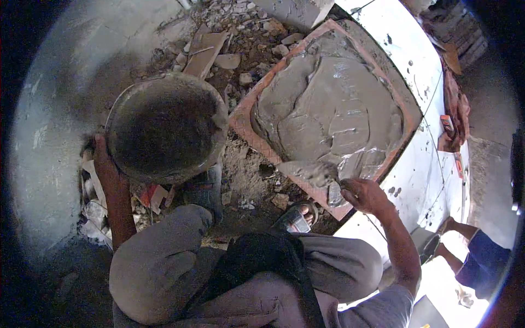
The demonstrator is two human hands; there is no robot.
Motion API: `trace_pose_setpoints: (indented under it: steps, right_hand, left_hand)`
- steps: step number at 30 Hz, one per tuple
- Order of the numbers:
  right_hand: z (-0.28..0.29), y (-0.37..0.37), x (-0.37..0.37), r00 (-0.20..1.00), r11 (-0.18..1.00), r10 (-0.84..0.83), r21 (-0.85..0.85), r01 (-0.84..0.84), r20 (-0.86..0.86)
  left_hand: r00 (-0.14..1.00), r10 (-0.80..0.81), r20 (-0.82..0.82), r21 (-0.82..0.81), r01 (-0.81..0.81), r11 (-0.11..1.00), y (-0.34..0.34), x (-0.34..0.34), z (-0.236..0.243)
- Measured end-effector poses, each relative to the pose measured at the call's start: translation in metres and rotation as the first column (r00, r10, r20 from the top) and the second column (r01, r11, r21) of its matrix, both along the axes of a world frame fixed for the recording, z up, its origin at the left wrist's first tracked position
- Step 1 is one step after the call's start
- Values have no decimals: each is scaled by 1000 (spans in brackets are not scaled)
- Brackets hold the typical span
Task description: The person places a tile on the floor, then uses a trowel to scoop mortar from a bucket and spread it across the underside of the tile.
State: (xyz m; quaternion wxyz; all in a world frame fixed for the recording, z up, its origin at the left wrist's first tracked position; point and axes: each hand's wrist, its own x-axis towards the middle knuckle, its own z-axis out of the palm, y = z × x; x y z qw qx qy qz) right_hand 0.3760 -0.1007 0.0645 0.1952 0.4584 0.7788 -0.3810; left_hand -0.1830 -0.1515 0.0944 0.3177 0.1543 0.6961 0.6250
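**Scooping wet mortar beside a tilted pan**

The left hand (104,161) gripped a round metal pan (167,127), fingers curled around its rim. The right hand (365,195), fingers wrapped on a trowel (334,191), dug into mortar (328,109) on a tile (243,124). Mortar could slide off onto rubble (240,33).

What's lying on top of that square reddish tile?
A thick heap of wet grey mortar covers most of the tile; only its edges show. The right hand holds a trowel at the heap's near edge. The tile's face under the mortar is hidden.
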Motion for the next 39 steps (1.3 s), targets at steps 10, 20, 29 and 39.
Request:
trace_pose_setpoints:
  steps: [10,20,29,39]
  right_hand:
    - [-18,41,-32,995,957,-69,276,86,-72]
    - [-29,72,-79,976,915,-191,340,216,-107]
    - [-45,35,-119,958,982,-124,-170,82,-257]
    - [-46,66,-49,990,951,-125,275,140,-71]
  left_hand:
    - [998,58,24,-8,-58,998,12,23,19]
    - [999,17,-42,-46,-18,999,-1,1,9]
    - [997,57,-57,-114,-64,991,9,17,16]
    - [999,-20,-29,-53,19,998,-10,-14,2]
